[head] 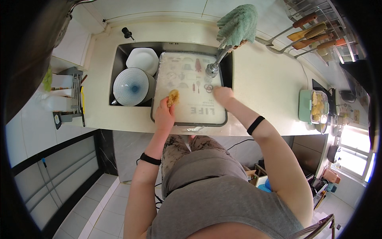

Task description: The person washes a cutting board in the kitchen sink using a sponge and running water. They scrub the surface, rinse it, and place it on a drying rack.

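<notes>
A grey-rimmed rectangular tray (pixel 191 103) with printed kitchen pictures and letters lies over the right part of the sink, its surface wet and whitish. My left hand (pixel 165 115) holds a crumpled yellowish sponge or scrubbing pad (pixel 173 98) above the tray's lower left part. My right hand (pixel 223 95) is at the tray's right side, blurred, with its fingers bent; whether it grips the rim or anything else is not clear. A metal faucet (pixel 212 70) reaches over the tray's upper right, with a green cloth (pixel 238 24) draped on it.
In the sink's left part sit a blue-striped bowl (pixel 131 86) and a white dish (pixel 142 61). A rack with wooden-handled utensils (pixel 310 33) hangs at the upper right. A green container with yellow food (pixel 305 106) stands on the right counter. A grey rack (pixel 77 95) is at the left.
</notes>
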### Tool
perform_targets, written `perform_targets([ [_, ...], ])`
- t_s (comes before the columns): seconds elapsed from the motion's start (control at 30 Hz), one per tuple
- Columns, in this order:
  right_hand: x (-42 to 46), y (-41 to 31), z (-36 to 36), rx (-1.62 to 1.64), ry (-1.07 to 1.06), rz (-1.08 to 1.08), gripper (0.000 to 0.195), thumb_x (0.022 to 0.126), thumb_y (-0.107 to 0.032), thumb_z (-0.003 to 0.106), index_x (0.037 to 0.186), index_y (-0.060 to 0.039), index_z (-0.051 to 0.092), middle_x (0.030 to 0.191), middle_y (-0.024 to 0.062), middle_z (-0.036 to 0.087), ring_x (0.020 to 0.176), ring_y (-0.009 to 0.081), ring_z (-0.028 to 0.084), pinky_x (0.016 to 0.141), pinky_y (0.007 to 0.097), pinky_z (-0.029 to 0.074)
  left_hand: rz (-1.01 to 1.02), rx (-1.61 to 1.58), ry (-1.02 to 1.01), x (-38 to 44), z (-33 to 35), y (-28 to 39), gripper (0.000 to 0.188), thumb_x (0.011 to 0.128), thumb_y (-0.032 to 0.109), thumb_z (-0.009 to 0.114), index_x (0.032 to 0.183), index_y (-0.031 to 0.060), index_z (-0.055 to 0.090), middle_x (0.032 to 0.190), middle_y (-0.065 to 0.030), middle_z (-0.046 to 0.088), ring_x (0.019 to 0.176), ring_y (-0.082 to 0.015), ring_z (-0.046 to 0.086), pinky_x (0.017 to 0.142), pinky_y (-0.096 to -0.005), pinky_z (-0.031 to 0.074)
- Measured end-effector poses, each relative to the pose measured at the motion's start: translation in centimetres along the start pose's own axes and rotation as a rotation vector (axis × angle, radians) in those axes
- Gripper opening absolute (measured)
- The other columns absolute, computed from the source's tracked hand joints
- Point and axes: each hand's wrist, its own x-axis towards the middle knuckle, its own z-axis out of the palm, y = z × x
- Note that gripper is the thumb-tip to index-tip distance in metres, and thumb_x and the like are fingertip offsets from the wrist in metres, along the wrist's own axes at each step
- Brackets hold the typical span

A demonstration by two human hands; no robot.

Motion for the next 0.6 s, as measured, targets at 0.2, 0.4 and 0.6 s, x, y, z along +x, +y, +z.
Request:
perform_targets([
  [0.2,0.3,1.4,0.9,0.062,-0.013,0.075,0.022,0.089,-0.011,0.049,0.101,-0.0021,0.065,0.094,0.0147,0.073,0.083,0.0296,0.072,0.067,0.0398,0.059,0.019,-0.028,-0.005,0.1,0.0,-0.1,0.036,0.091,0.015,0.060,0.123,0.0054,0.048,0.112,-0.0173,0.062,0.094,-0.0401,0.061,0.078,-0.0483,0.049],
  [0.4,-5.7,-2.3,-0.2,-0.050,-0.012,-0.107,0.016,0.086,-0.010,0.056,0.099,-0.0030,0.063,0.087,0.0145,0.072,0.080,0.0285,0.073,0.063,0.0390,0.059,0.003,-0.036,-0.025,0.2,-0.6,0.6,0.035,0.091,0.015,0.060,0.123,0.0049,0.048,0.112,-0.0180,0.061,0.095,-0.0406,0.061,0.079,-0.0482,0.049],
  [0.6,-6.4,-2.4,-0.6,-0.007,-0.051,-0.040,0.015,0.088,-0.010,0.055,0.099,-0.0039,0.063,0.087,0.0147,0.072,0.080,0.0284,0.073,0.064,0.0401,0.059,0.014,-0.038,-0.031,0.1,-0.3,0.1,0.036,0.091,0.016,0.060,0.123,0.0047,0.049,0.111,-0.0193,0.062,0.093,-0.0410,0.061,0.078,-0.0481,0.049],
])
